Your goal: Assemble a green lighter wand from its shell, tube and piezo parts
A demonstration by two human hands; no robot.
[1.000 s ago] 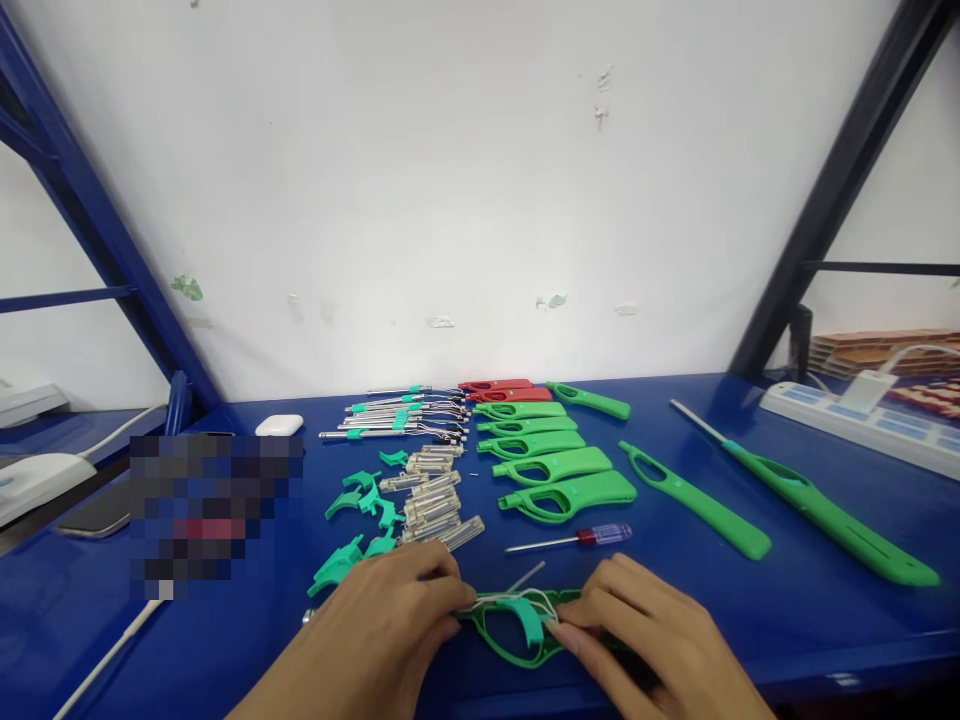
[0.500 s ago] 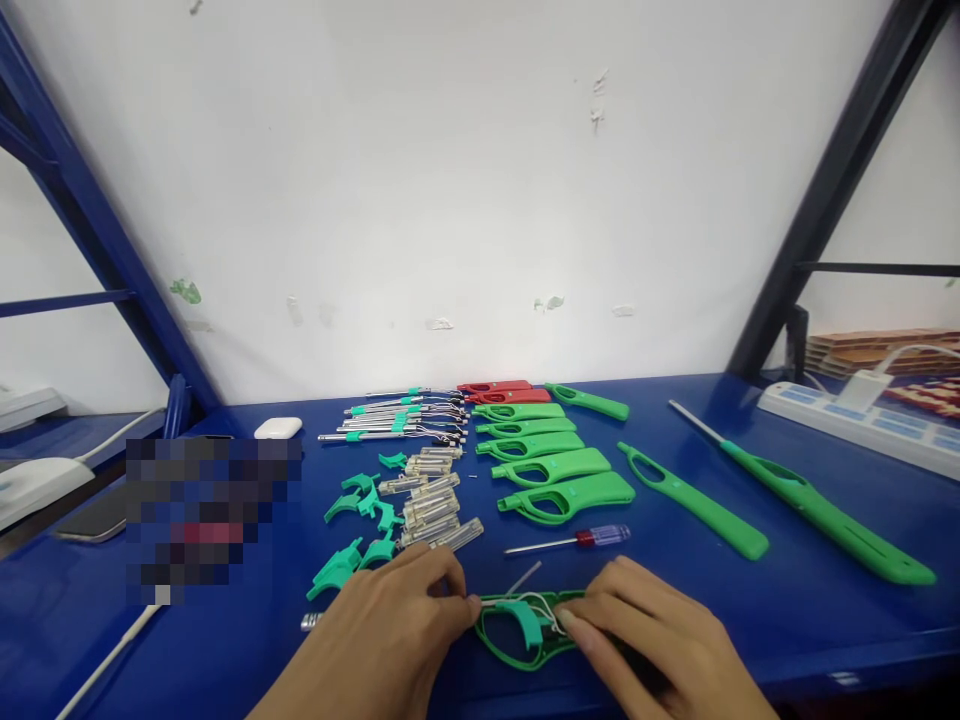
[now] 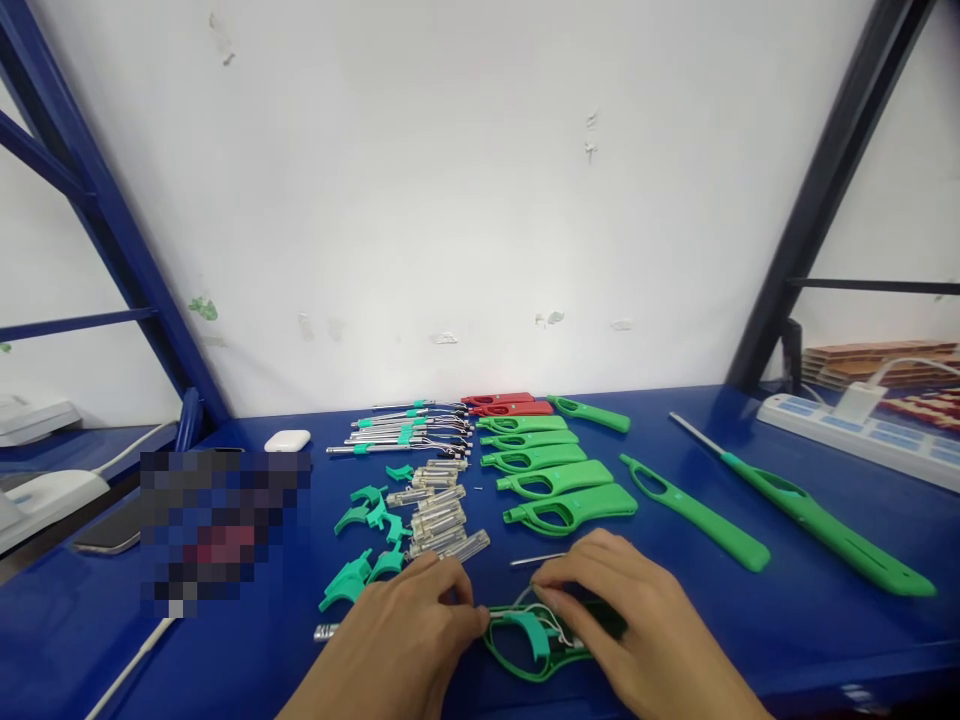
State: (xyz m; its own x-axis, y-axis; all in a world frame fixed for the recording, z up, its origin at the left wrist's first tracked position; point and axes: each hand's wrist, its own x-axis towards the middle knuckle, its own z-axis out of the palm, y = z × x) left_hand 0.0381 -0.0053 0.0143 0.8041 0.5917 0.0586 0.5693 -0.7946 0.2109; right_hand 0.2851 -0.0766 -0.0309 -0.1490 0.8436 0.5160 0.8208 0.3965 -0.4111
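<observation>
Left hand [image 3: 409, 640] curled, fingertips pinching thin white wires at the end of a green plastic lighter shell [image 3: 536, 645] lying flat at the near edge of the blue surface [image 3: 750, 620]. Teal trigger piece [image 3: 534, 630] seated inside the shell's loop. Right hand [image 3: 637, 625] laid over the shell's right part, fingers pressing on it; grip underneath apparently closed, hard to tell.

A scuffed white wall [image 3: 465, 200] rises beyond the hands above the blue workbench [image 3: 750, 620], with slanted dark frame struts [image 3: 817, 190] at either side
</observation>
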